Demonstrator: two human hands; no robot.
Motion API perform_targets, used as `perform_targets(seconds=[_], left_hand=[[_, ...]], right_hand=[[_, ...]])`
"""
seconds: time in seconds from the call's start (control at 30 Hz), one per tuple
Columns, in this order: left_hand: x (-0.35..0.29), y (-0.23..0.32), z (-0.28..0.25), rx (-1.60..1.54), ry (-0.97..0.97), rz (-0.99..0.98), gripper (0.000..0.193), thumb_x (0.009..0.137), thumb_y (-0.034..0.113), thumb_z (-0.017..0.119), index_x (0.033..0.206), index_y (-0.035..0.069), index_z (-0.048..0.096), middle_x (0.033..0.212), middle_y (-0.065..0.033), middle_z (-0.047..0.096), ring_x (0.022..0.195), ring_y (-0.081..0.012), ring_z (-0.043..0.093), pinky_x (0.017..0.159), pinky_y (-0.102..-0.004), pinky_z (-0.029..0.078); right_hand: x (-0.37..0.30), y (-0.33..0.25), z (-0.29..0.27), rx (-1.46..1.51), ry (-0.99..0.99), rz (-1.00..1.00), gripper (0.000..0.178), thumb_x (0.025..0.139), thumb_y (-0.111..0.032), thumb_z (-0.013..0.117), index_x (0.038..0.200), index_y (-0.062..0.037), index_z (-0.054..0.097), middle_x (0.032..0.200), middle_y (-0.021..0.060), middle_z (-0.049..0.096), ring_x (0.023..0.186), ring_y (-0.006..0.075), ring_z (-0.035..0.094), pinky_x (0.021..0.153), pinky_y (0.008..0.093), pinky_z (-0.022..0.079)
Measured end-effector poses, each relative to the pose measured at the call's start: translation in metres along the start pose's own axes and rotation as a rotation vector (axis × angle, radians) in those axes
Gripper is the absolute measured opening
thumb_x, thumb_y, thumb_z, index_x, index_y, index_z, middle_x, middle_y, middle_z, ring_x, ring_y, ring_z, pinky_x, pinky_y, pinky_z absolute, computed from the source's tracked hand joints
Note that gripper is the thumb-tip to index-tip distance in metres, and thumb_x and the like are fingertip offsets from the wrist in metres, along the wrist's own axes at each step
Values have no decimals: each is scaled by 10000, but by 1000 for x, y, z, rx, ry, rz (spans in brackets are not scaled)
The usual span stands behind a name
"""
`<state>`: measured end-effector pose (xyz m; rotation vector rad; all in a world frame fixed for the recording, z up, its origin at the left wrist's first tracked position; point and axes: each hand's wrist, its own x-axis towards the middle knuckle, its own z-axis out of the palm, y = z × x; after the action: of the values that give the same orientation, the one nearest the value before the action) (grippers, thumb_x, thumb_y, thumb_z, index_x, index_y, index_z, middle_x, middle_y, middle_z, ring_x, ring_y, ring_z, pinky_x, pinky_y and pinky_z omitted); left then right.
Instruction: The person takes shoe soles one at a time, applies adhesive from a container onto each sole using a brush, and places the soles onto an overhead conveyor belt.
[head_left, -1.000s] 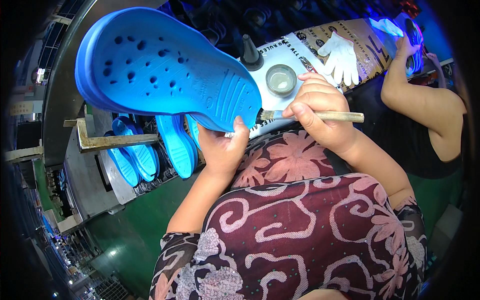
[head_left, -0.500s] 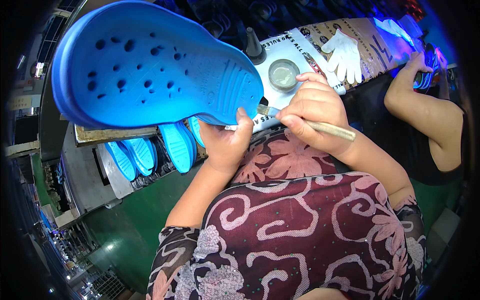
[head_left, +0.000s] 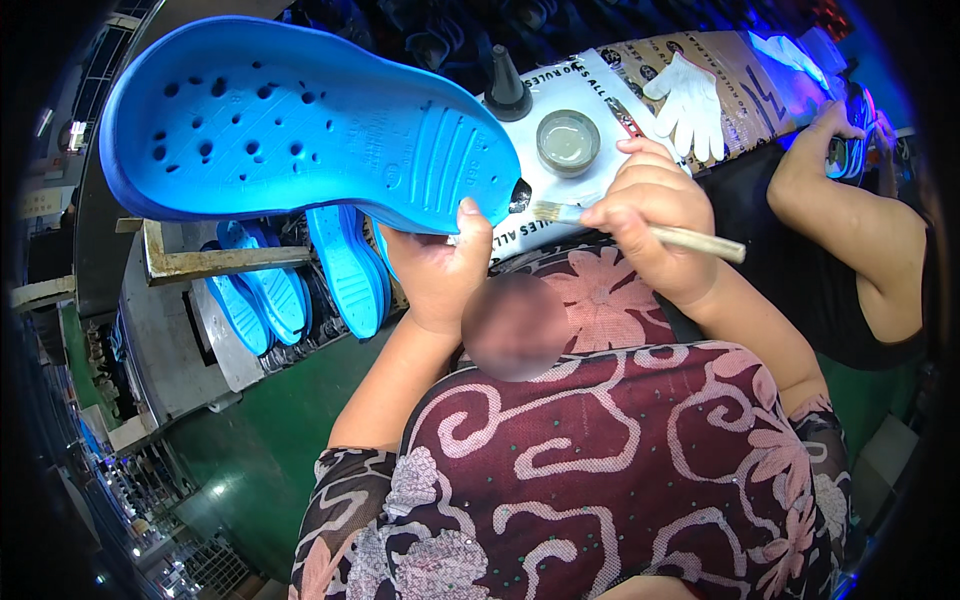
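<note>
A large blue shoe sole (head_left: 330, 130), pitted with several holes at its wide end and ribbed near its narrow end, fills the upper left. My left hand (head_left: 440, 265) grips its near edge, thumb on top by the narrow end; the other fingers are hidden beneath. A small black piece (head_left: 520, 196) shows at the narrow tip. Between the fingers of my right hand (head_left: 655, 215) is a flat brush (head_left: 700, 242) with a pale handle. Its bristles point at the tip, slightly apart from it. Behind the brush stands a round dish (head_left: 568, 143) of greyish liquid.
A dark cone-shaped nozzle (head_left: 508, 90) stands beside the dish on the white printed sheet (head_left: 535, 115). Farther right lies a white glove (head_left: 690, 105). More blue soles (head_left: 345, 270) rest below left. Another person's arm (head_left: 850, 210) works at the right.
The brush has drawn back to the right from the sole's tip. The sole has tilted and shifted slightly left, and the black piece now shows.
</note>
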<state>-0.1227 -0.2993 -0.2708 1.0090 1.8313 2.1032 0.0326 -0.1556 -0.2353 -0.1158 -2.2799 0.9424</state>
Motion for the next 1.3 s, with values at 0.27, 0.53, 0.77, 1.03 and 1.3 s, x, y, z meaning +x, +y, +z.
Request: perform_targets(seconds=[0.27,0.53,0.77,1.03,1.3], left_hand=[[26,33,5,106,12,74,521,778,28,624,1224,-23,360,1112,-148,519,986,-215,544,910,-343,421],[81,168,41,-361,-750,-669,778,714,167,682,1321,-79,262,1009,-204,580,550,-187,625,345,-246,473],[199,207,283,-715,-1192,-711,542,815,169,626,1257,-6,366,1017,-194,600,735,-229,633,613,-276,533],[190,280,398,-854,-1015,-564,502,905,296,567,1273,13,376,1031,-230,618,907,-315,644,817,-334,532],[124,108,163,78,-701,-357,618,847,253,658,1313,-33,370,908,-117,620,768,-168,613,704,-270,505]], right_hand=[[-5,2,-29,180,333,161,288,907,-164,496,705,-41,660,592,29,582,609,150,533,905,369,372],[-31,4,-98,166,470,321,285,902,-151,518,684,-13,640,607,58,552,616,189,527,606,330,405],[-70,11,-165,192,577,549,266,899,-122,503,704,-24,654,579,56,561,586,170,532,612,321,419],[-92,26,-194,311,626,593,314,928,-168,489,715,6,641,637,70,577,581,139,549,584,272,431],[-98,31,-182,364,526,605,300,926,-177,503,749,13,652,650,62,591,575,121,550,552,265,435]])
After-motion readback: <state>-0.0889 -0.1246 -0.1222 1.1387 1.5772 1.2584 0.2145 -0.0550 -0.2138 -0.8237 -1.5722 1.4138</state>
